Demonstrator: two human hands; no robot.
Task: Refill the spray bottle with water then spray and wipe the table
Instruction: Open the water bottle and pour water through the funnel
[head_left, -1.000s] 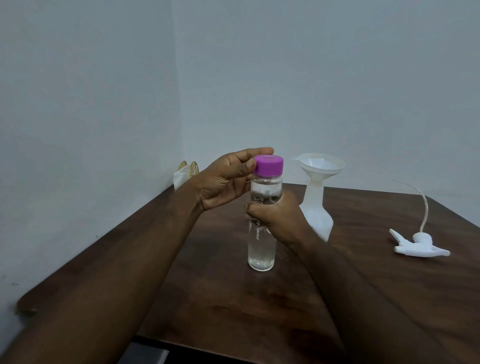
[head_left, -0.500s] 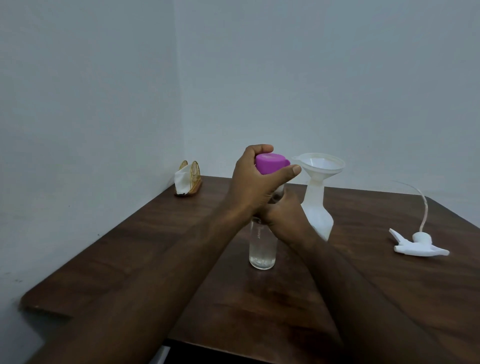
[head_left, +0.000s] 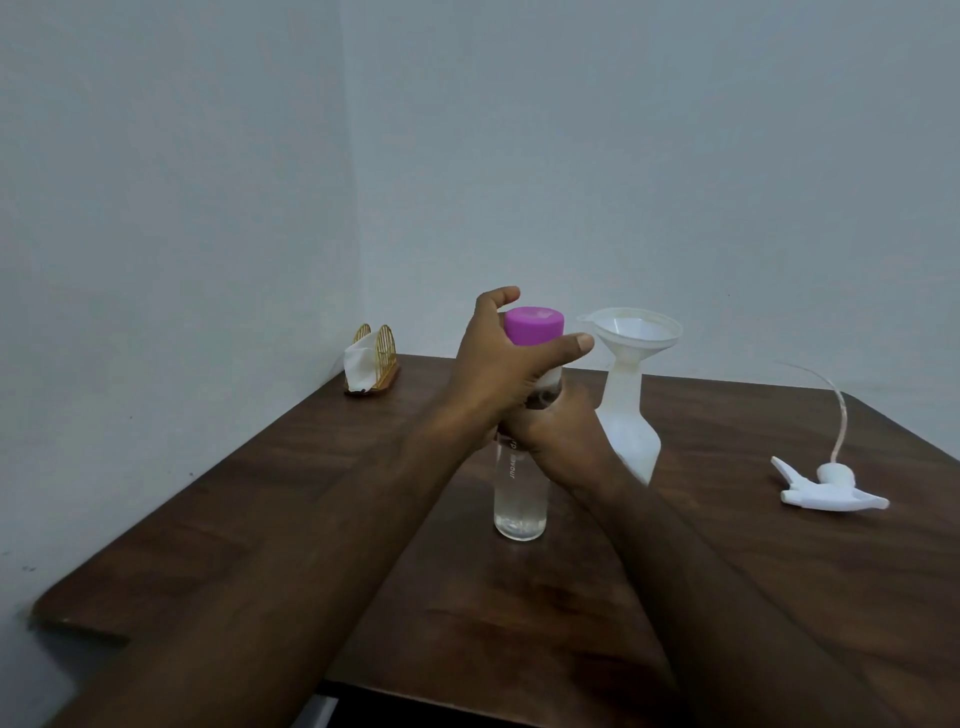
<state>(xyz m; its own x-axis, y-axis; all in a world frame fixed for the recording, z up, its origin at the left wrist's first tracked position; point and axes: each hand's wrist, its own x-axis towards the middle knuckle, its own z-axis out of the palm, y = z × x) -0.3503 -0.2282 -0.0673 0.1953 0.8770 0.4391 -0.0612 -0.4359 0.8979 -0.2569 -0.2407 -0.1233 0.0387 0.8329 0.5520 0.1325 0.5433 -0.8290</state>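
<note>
So, centre frame: my left hand is curled round the purple cap of the clear water bottle, and my right hand is wrapped round its middle. It stands on the wooden table. Just to the right is the white spray bottle with a funnel in its neck. The sprayer head lies at far right.

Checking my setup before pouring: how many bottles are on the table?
2. The purple-capped water bottle stands at centre; the white spray bottle, funnel in its neck, stands just behind it to the right. None seems hidden.
</note>
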